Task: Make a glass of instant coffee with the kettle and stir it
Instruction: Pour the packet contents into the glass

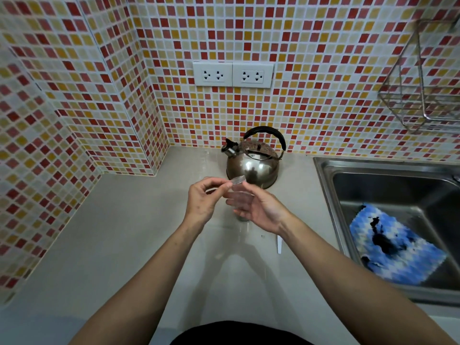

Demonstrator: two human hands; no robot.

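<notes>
A clear empty glass (241, 207) stands on the pale counter (129, 232) just in front of the steel kettle (252, 168), which has a black handle and its spout pointing left. My left hand (202, 201) pinches one end of a small silvery sachet (238, 180) above the glass's mouth. My right hand (260, 209) wraps its fingers around the far side of the glass, and its thumb comes up close to the sachet's other end. The sachet's contents are too small to make out.
A white strip (279, 244) lies on the counter to the right of the glass. On the right is a steel sink (328, 185) with a blue-and-white cloth (395, 247) in it. Two double sockets (232, 74) sit on the tiled wall, and a wire rack (418, 95) hangs at upper right.
</notes>
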